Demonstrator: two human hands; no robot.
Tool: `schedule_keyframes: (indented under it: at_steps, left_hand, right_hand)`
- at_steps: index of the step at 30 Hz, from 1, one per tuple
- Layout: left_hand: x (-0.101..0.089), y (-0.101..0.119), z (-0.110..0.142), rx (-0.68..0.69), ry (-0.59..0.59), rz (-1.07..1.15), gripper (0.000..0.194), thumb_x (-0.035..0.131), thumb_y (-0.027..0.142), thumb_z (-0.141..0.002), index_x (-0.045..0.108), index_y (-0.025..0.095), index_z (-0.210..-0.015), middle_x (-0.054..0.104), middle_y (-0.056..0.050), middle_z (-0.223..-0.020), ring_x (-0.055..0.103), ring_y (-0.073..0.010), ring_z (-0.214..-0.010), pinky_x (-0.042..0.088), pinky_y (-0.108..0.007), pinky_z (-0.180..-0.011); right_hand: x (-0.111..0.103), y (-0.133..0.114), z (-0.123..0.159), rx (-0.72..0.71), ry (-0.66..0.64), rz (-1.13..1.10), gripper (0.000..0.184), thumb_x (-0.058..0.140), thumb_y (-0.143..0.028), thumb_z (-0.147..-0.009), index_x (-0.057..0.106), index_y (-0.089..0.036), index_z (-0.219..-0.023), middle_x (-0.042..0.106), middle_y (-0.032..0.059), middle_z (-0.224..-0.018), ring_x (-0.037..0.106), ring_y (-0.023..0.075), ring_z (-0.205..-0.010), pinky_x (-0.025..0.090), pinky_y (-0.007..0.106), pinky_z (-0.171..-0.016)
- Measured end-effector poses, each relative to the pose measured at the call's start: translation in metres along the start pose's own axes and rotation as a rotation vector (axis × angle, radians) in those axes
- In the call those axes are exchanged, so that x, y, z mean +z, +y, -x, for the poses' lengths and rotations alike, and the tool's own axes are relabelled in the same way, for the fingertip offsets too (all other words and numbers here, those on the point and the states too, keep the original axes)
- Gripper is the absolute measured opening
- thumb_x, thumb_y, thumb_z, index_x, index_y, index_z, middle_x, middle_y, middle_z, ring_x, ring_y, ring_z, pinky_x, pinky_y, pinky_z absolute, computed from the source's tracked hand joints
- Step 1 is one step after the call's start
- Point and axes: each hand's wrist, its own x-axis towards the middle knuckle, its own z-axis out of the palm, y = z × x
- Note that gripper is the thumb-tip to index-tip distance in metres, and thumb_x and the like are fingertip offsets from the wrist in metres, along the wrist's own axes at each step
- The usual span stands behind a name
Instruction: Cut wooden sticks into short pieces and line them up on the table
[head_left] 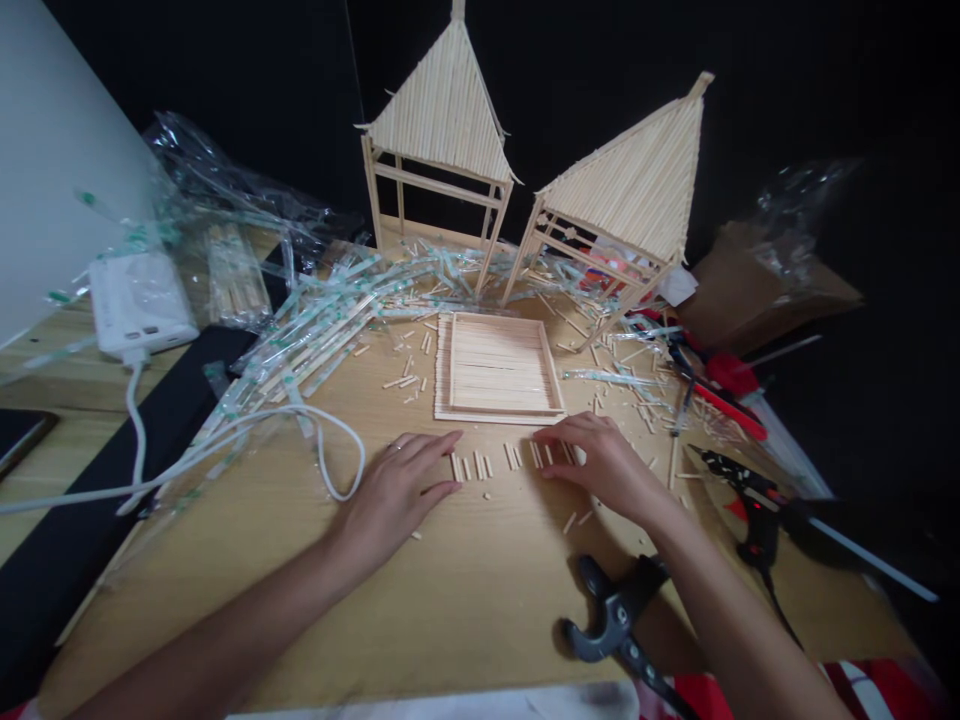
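Note:
A row of short wooden stick pieces (481,465) lies on the table in small groups. At the row's left end is my left hand (401,485), a ring on one finger, with thumb and forefinger apart beside the first pieces. My right hand (596,460) is over the right end, its thumb and fingers spread around several pieces that partly show between them. Neither hand visibly grips a piece. Just beyond them sits a flat stick panel with a raised square frame (499,410). Two loose bits (577,521) lie in front of my right hand.
Two stick-built roofed models (442,110) stand at the back, the right one (630,195) leaning. Plastic wrappers (322,300) and stick scraps surround them. At right lie a glue gun (757,515) and a dark-handled cutter (619,610). A white cable (247,430) loops from a white power block (142,300).

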Motion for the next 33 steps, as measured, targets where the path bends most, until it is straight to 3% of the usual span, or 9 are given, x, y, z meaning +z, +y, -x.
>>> schedule_keyframes:
  at_steps: [22,33]
  left_hand:
    - [0.001,-0.001,0.000,0.010,-0.007,-0.010,0.044,0.058,0.034,-0.084,0.048,0.025,-0.126,0.062,-0.005,-0.112,0.055,-0.0204,-0.104,0.044,-0.037,-0.091]
    - [0.000,0.000,0.000,0.004,0.004,0.016,0.044,0.058,0.033,-0.084,0.049,0.026,-0.126,0.062,-0.005,-0.111,0.055,-0.0205,-0.103,0.045,-0.037,-0.090]
  right_hand:
    - [-0.002,0.006,0.008,0.000,-0.020,0.036,0.034,0.072,-0.035,-0.073,0.066,-0.029,-0.105,0.067,0.0040,-0.100,0.055,0.0229,-0.095,0.042,0.039,-0.081]
    - [0.003,0.007,0.010,0.051,-0.012,0.047,0.023,0.068,-0.031,-0.077,0.068,-0.027,-0.099,0.068,0.0036,-0.095,0.056,0.0216,-0.092,0.041,0.037,-0.080]
